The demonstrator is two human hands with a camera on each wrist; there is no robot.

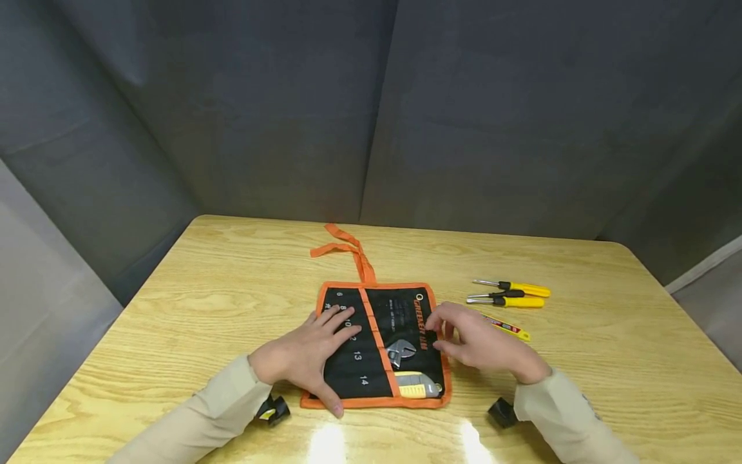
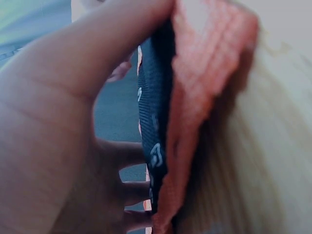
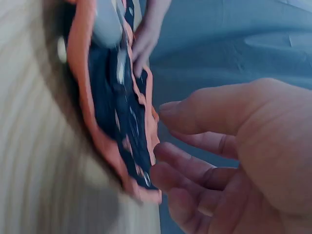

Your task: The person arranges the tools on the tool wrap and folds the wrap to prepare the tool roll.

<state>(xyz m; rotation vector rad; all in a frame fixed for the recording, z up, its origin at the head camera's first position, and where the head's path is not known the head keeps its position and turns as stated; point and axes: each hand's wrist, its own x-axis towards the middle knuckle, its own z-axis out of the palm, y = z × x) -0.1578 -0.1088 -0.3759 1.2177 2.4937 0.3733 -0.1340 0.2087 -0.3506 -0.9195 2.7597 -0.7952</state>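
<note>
A black tool pouch with orange trim lies spread on the table. My left hand rests on its left part, fingers spread over the printed numbers and thumb at the near edge. In the pouch's pockets sit an adjustable wrench and a yellow-and-grey utility knife. Over the pouch's right edge hovers my right hand, its fingers loosely bent with nothing between them. The right wrist view shows those fingertips apart from the orange edge. In the left wrist view the left thumb lies along the trim.
Several yellow-and-black screwdrivers lie to the right of the pouch. Nearer, a yellow cutter with a red label is partly hidden behind the right hand. Orange ties stretch from the pouch toward the back. Grey curtains stand behind the table.
</note>
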